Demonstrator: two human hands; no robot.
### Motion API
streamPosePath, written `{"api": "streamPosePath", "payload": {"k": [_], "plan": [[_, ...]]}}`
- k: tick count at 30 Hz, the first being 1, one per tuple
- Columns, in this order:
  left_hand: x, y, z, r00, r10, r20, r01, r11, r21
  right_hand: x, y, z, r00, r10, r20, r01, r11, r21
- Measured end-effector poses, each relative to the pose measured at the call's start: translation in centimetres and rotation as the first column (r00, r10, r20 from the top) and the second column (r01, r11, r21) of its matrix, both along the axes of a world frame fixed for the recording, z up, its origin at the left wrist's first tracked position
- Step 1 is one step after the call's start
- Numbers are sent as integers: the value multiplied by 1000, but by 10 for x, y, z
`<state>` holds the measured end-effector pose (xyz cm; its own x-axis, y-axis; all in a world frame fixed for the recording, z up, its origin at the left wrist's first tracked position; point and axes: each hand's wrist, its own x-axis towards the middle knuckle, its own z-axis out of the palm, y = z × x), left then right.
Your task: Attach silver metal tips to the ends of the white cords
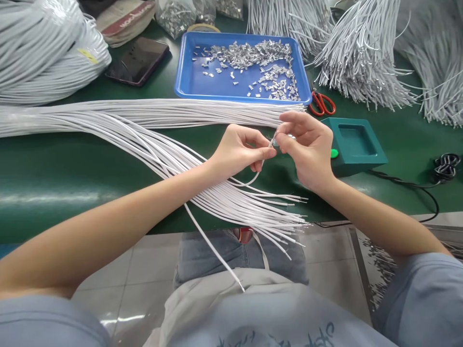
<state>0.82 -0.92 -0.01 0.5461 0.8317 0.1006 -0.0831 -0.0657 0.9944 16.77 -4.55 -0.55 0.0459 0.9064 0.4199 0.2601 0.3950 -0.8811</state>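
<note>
Across the green bench (54,183), a long sheaf of white cords (144,120) runs from the left edge toward me, its loose ends fanning over the near edge; these look still undone. Heaps of tipped cords (361,62) at the far right corner seem finished. The blue tray (188,82) at the far edge still holds plenty of metal clips (253,55). My left hand (237,152) pinches one cord end (269,144) just in front of the tray; my right hand (307,147) closes its fingertips on a small clip at that end. I judge much remains.
</note>
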Motion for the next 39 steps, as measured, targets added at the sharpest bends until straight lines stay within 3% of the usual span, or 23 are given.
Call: {"api": "streamPosePath", "payload": {"k": [6, 10, 21, 31, 39], "plan": [[0, -1, 0, 999, -42, 18, 43, 999, -14, 0, 0, -2, 1000, 6, 16, -6, 1000, 30], [-1, 0, 0, 998, -61, 19, 61, 997, -42, 4, 2, -5, 999, -33, 4, 32, 992, 124], [-1, 2, -1, 998, -66, 2, 66, 995, -73, 5, 0, -1, 989, -27, 145, -14, 961, 275], [-1, 4, -1, 997, -48, 63, 53, 995, -81, 4, 1, -2, 993, -26, 113, -5, 965, 262], [-1, 3, -2, 999, -21, 32, 22, 999, -38, 3, 3, 2, 1000, -7, 20, 6, 998, 66]]}}
